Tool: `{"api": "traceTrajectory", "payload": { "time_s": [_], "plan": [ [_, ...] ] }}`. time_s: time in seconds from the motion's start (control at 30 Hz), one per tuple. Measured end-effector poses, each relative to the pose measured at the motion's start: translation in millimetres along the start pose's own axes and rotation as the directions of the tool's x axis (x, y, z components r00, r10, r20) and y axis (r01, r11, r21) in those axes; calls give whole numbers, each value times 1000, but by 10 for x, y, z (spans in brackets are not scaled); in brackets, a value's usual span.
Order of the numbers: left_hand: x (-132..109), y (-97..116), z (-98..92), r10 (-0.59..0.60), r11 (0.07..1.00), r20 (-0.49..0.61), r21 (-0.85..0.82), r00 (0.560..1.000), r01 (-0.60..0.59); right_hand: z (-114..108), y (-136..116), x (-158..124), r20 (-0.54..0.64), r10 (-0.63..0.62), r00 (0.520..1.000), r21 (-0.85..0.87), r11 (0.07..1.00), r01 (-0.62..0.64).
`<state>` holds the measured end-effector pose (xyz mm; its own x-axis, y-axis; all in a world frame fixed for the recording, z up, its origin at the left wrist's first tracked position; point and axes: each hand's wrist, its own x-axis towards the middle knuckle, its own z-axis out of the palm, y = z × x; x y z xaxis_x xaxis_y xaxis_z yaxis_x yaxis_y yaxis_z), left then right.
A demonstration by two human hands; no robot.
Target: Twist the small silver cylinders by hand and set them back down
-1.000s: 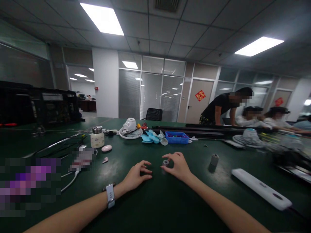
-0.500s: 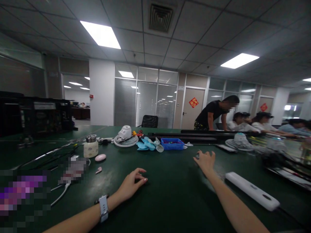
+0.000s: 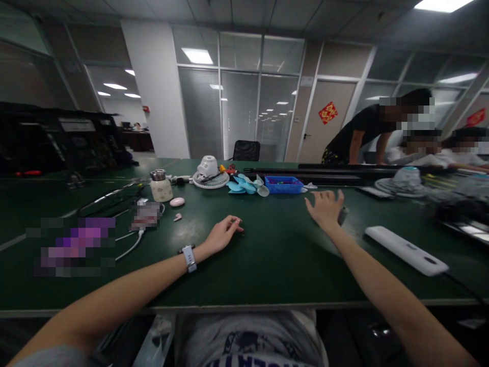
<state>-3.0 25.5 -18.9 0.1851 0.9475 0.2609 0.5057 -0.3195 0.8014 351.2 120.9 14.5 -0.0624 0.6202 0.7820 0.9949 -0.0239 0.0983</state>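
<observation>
R hand (image 3: 324,208), head cam: fingers spread, nothing seen in it; approx. 1 s ago it pinched a small metal part, now out of sight (can't tell where), so prob. just let go, carry likely done. Grey motor-like cylinder (image 3: 344,215), partly hidden, right by R hand, well back from worktop's (image 3: 267,275) near edge. L hand (image 3: 223,235) half-open, empty, nearer that edge.
</observation>
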Motion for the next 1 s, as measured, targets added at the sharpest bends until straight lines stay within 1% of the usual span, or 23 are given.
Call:
{"api": "traceTrajectory", "payload": {
  "time_s": [0.03,0.07,0.1,0.17,0.23,0.27,0.33,0.4,0.47,0.53,0.57,0.6,0.63,0.67,0.7,0.73,0.77,0.8,0.87,0.93,1.0],
  "plan": [
    [10,-20,1,-9,1000,-30,4,1000,9,-53,-157,-30,12,-82,997,110,991,81],
    [19,-37,1,-19,1000,-59,7,998,20,-112,-330,-73,35,-176,984,232,959,163],
    [27,-52,1,-31,999,-85,7,996,32,-176,-513,-126,59,-270,961,356,905,233],
    [39,-75,0,-51,999,-117,2,992,51,-308,-875,-252,86,-459,884,567,752,336],
    [47,-90,2,-53,999,-127,-7,991,52,-423,-1183,-378,83,-590,803,689,616,382],
    [48,-94,4,-49,999,-127,-14,991,48,-468,-1304,-434,82,-635,769,722,569,393],
    [49,-96,9,-43,999,-119,-26,992,40,-529,-1479,-522,88,-690,718,753,518,405],
    [45,-87,13,-40,999,-109,-35,993,36,-557,-1568,-573,102,-706,701,762,508,401],
    [37,-67,10,-36,999,-97,-35,995,33,-567,-1578,-573,116,-693,712,763,521,383],
    [25,-43,0,-38,999,-97,-29,995,36,-566,-1490,-501,116,-669,734,745,547,381],
    [19,-33,-7,-43,999,-95,-26,994,41,-560,-1399,-436,108,-651,752,722,571,391],
    [12,-23,-15,-50,999,-92,-22,995,48,-547,-1272,-353,96,-621,778,687,606,400],
    [5,-15,-23,-58,998,-87,-19,995,56,-526,-1109,-259,85,-575,814,639,658,398],
    [-1,-9,-30,-64,998,-80,-15,995,63,-493,-914,-160,78,-511,856,578,723,379],
    [-7,-4,-36,-68,998,-72,-9,995,67,-449,-696,-63,76,-420,905,507,797,328],
    [-11,-1,-41,-70,998,-67,-1,995,70,-392,-466,24,84,-310,947,429,869,247],
    [-14,1,-43,-71,997,-64,5,995,72,-326,-238,96,99,-199,975,347,925,153],
    [-15,1,-44,-72,997,-64,7,995,73,-253,-26,152,112,-101,989,267,961,68],
    [-15,0,-41,-73,997,-61,-3,996,73,-105,316,212,167,36,985,117,992,-56],
    [-14,-2,-37,-74,997,-57,-20,996,73,19,519,221,233,103,967,2,994,-107],
    [-14,-3,-36,-74,997,-54,-18,996,73,99,606,206,281,140,949,-62,990,-128]
  ]
}}
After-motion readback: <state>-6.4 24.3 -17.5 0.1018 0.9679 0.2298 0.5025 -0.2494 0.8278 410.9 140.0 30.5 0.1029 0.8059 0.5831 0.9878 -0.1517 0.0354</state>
